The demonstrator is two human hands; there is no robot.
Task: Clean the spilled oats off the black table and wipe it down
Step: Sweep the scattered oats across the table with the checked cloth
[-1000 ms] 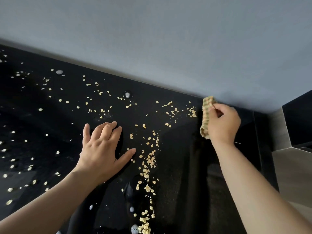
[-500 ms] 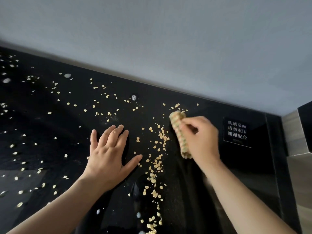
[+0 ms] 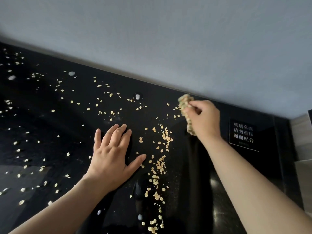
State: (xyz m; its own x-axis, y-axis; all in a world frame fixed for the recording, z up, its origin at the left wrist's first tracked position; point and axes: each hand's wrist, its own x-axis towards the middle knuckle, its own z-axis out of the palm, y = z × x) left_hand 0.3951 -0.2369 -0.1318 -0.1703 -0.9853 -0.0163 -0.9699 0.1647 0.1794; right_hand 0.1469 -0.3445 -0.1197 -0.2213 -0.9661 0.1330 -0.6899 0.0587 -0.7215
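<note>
- Yellow-green woven cloth (image 3: 185, 103), bunched into a rough roll, sits gripped in my right hand (image 3: 205, 120), low over the glossy black table (image 3: 50, 129) near its back edge.
- My left hand (image 3: 111, 157) lies flat on the table, fingers spread.
- Pale, flat oats (image 3: 160, 166) form a loose line between both hands; more scatter leftwards.
- I cannot read the small white-lettered sign (image 3: 243, 134); the frame edge cuts off both forearms.

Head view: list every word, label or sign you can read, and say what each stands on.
"玻璃桌面": top line of the black sign on the black table.
"请勿重压": its middle line.
"谢谢配合": its bottom line.
A tiny line beneath these is too small to read.
</note>
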